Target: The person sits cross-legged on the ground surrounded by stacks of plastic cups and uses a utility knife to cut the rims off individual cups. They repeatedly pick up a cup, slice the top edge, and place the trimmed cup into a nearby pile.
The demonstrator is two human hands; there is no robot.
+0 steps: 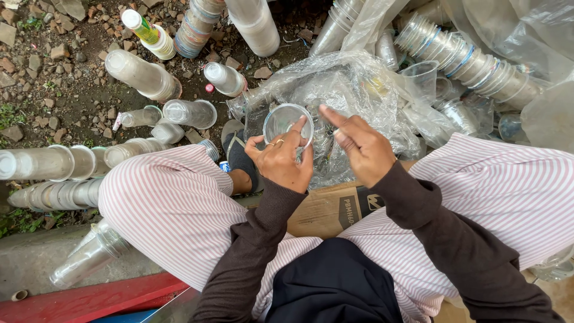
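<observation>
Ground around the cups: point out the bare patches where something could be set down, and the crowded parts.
Barest is the stony dirt at upper left, bordered by the bottle and lying cup stacks. A small patch lies between the loose cup and the sandal. Crowded: the plastic bag beneath the left hand and right hand, and the stacks upper right.

The round clear plastic cup (287, 122) in the left hand (281, 158) looks thin, smooth and glossy. The crumpled transparent plastic bag (353, 90) beneath shines and wrinkles. The pink-and-white striped cloth trousers (167, 203) and dark brown knit sleeves (257, 239) are matt. The brown cardboard sheet (326, 212) looks dull; the stony earth ground (60, 78) looks rough.
</observation>
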